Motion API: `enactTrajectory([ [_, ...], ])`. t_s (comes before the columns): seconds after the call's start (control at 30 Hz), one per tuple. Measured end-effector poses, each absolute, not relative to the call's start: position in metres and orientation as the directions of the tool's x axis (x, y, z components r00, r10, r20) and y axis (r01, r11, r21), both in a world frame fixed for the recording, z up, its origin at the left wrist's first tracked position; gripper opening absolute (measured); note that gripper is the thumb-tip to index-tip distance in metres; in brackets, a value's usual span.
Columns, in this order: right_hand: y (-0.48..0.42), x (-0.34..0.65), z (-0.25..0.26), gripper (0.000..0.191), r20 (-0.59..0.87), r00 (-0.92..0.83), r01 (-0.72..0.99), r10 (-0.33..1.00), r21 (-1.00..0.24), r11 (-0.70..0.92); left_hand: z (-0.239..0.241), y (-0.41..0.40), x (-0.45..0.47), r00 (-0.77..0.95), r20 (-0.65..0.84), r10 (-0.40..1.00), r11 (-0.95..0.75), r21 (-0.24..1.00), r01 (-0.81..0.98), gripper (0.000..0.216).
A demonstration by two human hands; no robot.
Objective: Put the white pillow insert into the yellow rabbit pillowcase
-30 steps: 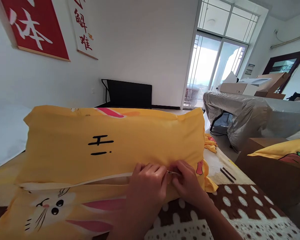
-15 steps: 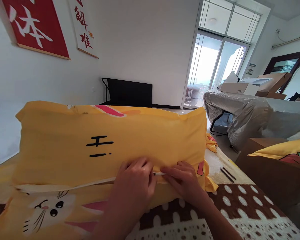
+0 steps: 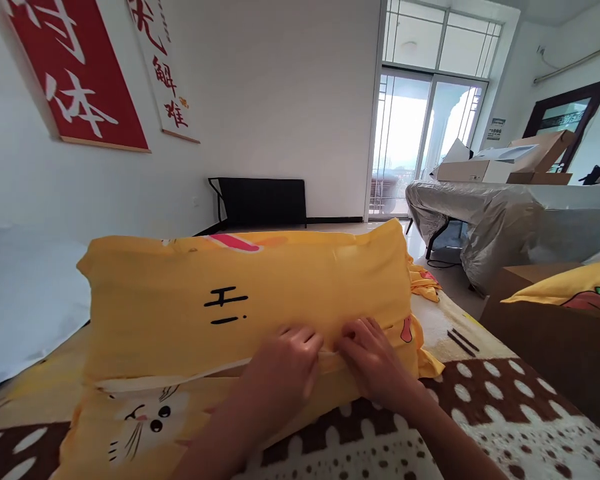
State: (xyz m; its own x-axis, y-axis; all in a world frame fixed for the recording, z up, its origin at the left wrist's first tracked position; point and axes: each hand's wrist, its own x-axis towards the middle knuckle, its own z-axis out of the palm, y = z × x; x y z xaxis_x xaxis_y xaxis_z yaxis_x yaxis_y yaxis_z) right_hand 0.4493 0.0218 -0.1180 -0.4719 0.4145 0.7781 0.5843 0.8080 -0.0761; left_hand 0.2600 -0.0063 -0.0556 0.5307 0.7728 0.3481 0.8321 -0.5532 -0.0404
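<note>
A plump yellow pillowcase (image 3: 320,287) printed with "Hi" lies across the bed in front of me. Along its near side runs a pale open seam (image 3: 145,383) that looks like a zipper. Below the seam, yellow cloth with a printed rabbit face (image 3: 153,417) spreads towards me. My left hand (image 3: 293,357), slightly blurred, has its fingers curled on the seam right of the middle. Just to its right, my right hand (image 3: 367,347) pinches the same edge. What lies between the fingertips is hidden.
A brown and cream dotted blanket (image 3: 480,400) covers the bed. Two dark sticks (image 3: 461,344) lie on it at right. Beyond stand a cardboard box (image 3: 520,333) with a yellow carrot-print cushion (image 3: 545,293) and a plastic-covered table (image 3: 495,207). White bedding (image 3: 30,300) is at left.
My view has shifted, so the pillowcase's left end sits further right. My fingers have curled more on the seam, and the pale strip between my hands shows less clearly.
</note>
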Motion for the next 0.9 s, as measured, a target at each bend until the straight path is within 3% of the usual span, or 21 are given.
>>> enactTrajectory([
  [0.13, 0.014, 0.449, -0.113, 0.017, 0.647, -0.616, 0.584, 0.450, -0.009, 0.812, -0.074, -0.009, 0.246, 0.706, 0.467, 0.533, -0.696, -0.233, 0.679, 0.018],
  [0.27, -0.003, 0.448, -0.098, 0.013, 0.500, -0.668, 0.634, 0.551, -0.006, 0.773, -0.098, -0.017, 0.246, 0.648, 0.644, 0.408, -0.694, -0.243, 0.678, 0.019],
  [0.4, -0.024, 0.435, -0.074, 0.012, 0.364, -0.676, 0.688, 0.641, 0.002, 0.726, -0.110, -0.026, 0.248, 0.635, 0.725, 0.268, -0.754, -0.252, 0.606, 0.016],
  [0.53, -0.037, 0.411, -0.058, 0.014, 0.289, -0.671, 0.718, 0.683, 0.021, 0.696, -0.110, -0.035, 0.240, 0.615, 0.744, 0.262, -0.761, -0.233, 0.606, 0.015],
  [0.73, -0.039, 0.387, -0.074, 0.023, 0.361, -0.608, 0.772, 0.707, 0.061, 0.632, -0.118, -0.033, 0.237, 0.564, 0.790, 0.240, -0.723, -0.242, 0.647, 0.017],
  [0.9, -0.029, 0.387, -0.084, 0.025, 0.377, -0.642, 0.738, 0.668, 0.068, 0.671, -0.123, -0.030, 0.237, 0.550, 0.791, 0.269, -0.687, -0.242, 0.685, 0.022],
])
